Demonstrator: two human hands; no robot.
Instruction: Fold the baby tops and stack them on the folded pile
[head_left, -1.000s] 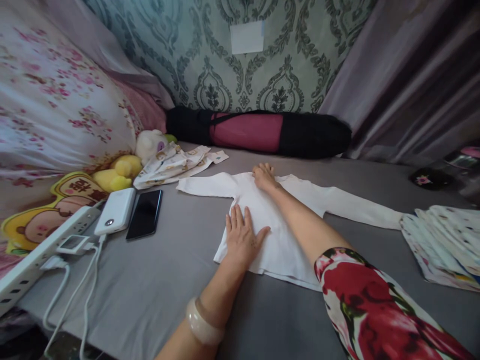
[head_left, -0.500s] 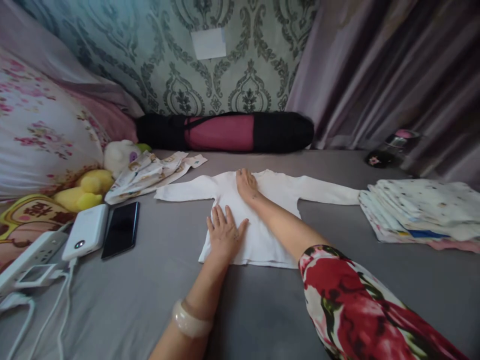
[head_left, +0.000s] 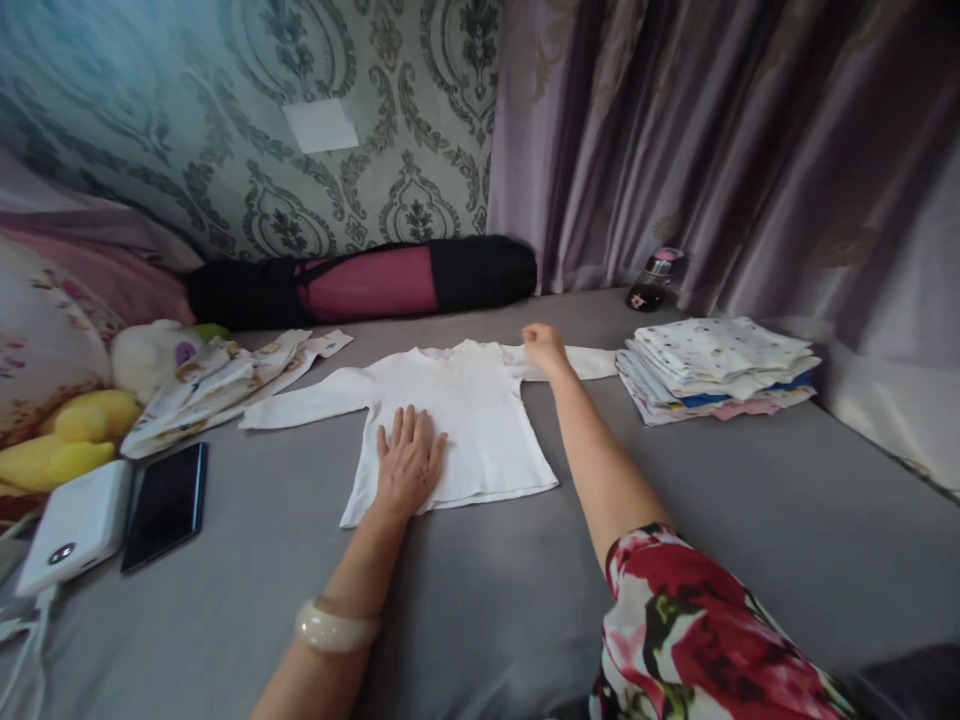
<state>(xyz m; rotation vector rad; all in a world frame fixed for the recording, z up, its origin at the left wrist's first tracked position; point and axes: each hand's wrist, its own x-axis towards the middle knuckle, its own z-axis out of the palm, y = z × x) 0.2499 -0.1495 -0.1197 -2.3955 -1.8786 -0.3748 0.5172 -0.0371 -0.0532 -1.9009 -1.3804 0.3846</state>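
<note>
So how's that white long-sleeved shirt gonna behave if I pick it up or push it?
The white shirt would probably hang limp from any grip: its sleeves lie slack and its neckline ripples. It looks light, since the cloth seems thin at the hem. Pushed, it would likely bunch up, especially with the left hand resting flat on it.

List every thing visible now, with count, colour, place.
Shirt: 1, white, spread at centre
Sheet: 1, grey, underneath
Folded cloths: 1 stack, mostly white, right
Loose cloth: 1, white patterned, left
Soft toys: 2+, white/yellow, left
Floral fabric: 1, white, left edge
Phone: 1, black, left
Power bank: 1, white, beside phone
Cables: 2+, white, lower left
Bag: 1, black-maroon, by wall
Bottle: 1, dark, by curtain
Curtain: 1+, mauve, right
Wall: 1, green, behind
Panel: 1, white, on wall
Bracelet: 1, cream, left wrist
Floral sleeve: 1, red, right arm
Left hand: 1, open on shirt
Right hand: 1, closed, at shirt sleeve
</note>
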